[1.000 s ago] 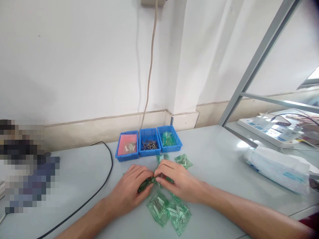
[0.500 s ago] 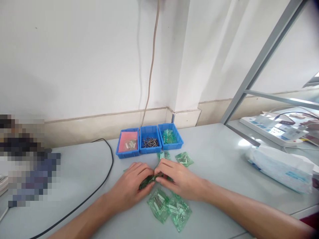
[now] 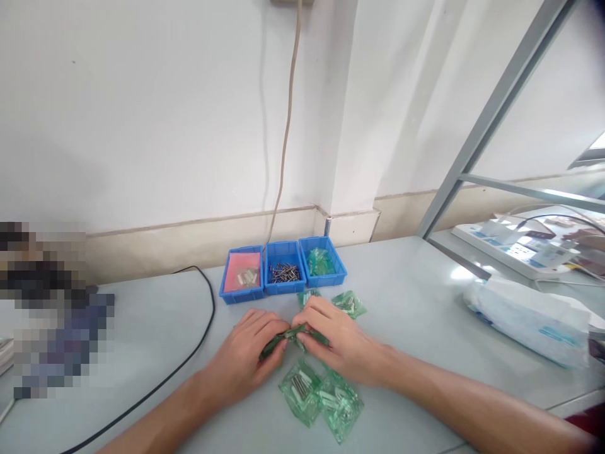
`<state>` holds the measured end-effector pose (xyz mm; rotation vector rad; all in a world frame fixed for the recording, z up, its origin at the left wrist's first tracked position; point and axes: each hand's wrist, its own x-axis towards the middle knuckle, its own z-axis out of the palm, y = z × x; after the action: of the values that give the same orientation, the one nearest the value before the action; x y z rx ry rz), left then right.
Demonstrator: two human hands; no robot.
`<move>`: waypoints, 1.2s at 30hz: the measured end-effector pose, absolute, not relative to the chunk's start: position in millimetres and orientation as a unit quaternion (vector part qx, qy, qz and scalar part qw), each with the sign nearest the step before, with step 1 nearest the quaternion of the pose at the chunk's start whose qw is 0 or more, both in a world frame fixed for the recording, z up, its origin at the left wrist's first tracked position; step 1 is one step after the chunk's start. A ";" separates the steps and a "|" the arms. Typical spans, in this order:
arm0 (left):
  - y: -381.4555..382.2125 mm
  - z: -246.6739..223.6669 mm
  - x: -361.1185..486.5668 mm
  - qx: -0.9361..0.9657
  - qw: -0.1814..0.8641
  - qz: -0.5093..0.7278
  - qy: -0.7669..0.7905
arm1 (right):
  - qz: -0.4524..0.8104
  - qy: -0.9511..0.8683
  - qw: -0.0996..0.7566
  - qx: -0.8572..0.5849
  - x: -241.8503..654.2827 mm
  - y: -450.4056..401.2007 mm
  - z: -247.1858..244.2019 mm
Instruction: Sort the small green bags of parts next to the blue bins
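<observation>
Between my two hands is a green plastic bag (image 3: 295, 332), pinched along its upper edge. My left hand (image 3: 250, 345) grips its left end, thumb below and fingers above. On the other end, my right hand (image 3: 333, 334) closes with thumb and fingers. What lies inside this bag is mostly covered by the fingers. Just below the hands lie two filled green bags, one with screws and white plugs (image 3: 300, 391) and another overlapping it (image 3: 339, 407). Past my right hand, a similar filled bag (image 3: 348, 304) rests on the table, with one more (image 3: 308, 296) partly hidden behind the fingers.
Three blue bins stand by the wall: one with pink sheet and white pieces (image 3: 242, 295), one with screws (image 3: 283, 289), one with green bags (image 3: 326, 281). A black cable (image 3: 208, 337) curves at left. A tissue pack (image 3: 529, 321) and power strip (image 3: 501, 246) lie right.
The fingertips have drawn slightly apart along the bag's edge, so more of the green plastic shows between them. The loose bags and bins stay where they were.
</observation>
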<state>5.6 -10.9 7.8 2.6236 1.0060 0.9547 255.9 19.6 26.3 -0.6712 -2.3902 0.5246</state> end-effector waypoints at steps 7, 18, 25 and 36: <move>-12.2 8.7 5.9 0.880 0.080 0.323 0.340 | 0.194 -0.895 0.301 -0.267 255.8 19.7 27.7; -13.0 8.2 3.5 0.885 0.058 0.313 0.339 | 0.179 -0.888 0.353 -0.235 256.3 21.6 21.5; -12.3 9.3 4.9 0.883 0.072 0.309 0.346 | 0.181 -0.887 0.362 -0.223 257.5 20.5 22.4; -11.2 6.2 4.0 0.879 0.093 0.316 0.344 | 0.170 -0.883 0.371 -0.231 257.6 19.3 24.8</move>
<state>4.0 -11.2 6.2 2.6092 1.0201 0.9388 257.6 19.3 24.8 -0.5923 -2.2642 0.4361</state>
